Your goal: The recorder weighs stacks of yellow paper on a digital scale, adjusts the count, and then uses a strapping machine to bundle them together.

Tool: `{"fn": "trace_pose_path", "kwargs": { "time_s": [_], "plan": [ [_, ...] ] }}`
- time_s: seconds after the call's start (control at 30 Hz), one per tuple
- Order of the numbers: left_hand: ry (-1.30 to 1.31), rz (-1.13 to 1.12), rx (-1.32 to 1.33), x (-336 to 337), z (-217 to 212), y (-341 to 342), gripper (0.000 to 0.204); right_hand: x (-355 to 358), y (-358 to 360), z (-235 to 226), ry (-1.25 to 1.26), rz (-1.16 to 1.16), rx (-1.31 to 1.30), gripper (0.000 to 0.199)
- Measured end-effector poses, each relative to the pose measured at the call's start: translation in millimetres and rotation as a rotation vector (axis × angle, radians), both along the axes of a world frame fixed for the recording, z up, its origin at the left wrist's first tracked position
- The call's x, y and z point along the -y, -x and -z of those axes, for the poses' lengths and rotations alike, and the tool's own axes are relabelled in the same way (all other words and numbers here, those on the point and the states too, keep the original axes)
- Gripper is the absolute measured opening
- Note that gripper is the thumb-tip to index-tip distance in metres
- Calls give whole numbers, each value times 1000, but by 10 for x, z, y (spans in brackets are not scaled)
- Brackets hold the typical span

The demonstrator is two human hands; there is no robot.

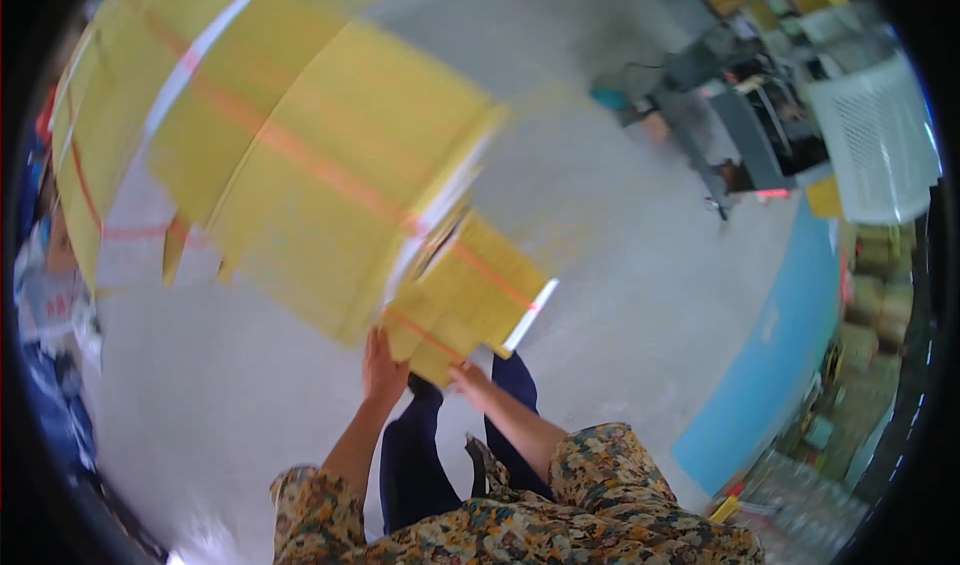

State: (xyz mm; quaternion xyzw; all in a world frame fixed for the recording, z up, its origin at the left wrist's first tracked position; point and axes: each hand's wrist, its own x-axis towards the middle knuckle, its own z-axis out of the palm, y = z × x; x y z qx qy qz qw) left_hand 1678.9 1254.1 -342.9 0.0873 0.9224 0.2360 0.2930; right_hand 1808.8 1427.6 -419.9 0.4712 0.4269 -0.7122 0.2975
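Note:
A small strapped bundle of flat yellow cardboard [485,275] is before my legs, with orange straps across it and a white edge at its right end. My left hand [381,368] is closed on its near left edge. My right hand [470,380] grips the near edge farther right, its fingers partly hidden by the cardboard. Just beyond and to the left, touching or overlapping the bundle in view, is a much larger stack of yellow cardboard sheets [320,155] bound with an orange strap. The picture is somewhat smeared by motion.
Grey floor [620,295] surrounds me. A dark wheeled machine or cart [745,135] and a white perforated crate [875,135] stand at the far right. A blue strip [765,365] lies on the right floor, beside stacked cardboard [870,355]. Bags [55,300] line the left.

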Motion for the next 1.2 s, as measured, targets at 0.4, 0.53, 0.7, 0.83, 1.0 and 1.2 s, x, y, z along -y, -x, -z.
{"fn": "trace_pose_path", "kwargs": {
  "time_s": [0.4,0.53,0.7,0.83,1.0,1.2],
  "plan": [
    [-115,251,438,-1290,-1124,-506,40,-2183,11,-1638,367,-661,-441,37],
    [-154,164,466,-2977,-1690,87,47,-3802,116,-1477,396,-280,-255,50],
    [-257,261,171,-4135,-2244,913,50,-5245,1257,-2072,137,-181,-278,44],
    [-266,156,132,-4577,-2333,1507,41,-5815,2359,-2727,9,-108,-436,45],
    [-267,28,-12,-5087,-2607,2498,38,-6112,3547,-2977,229,-110,-558,47],
    [-160,115,-170,-5985,-2716,4948,49,-6762,5032,-3107,286,-14,-607,50]
  ]
}}
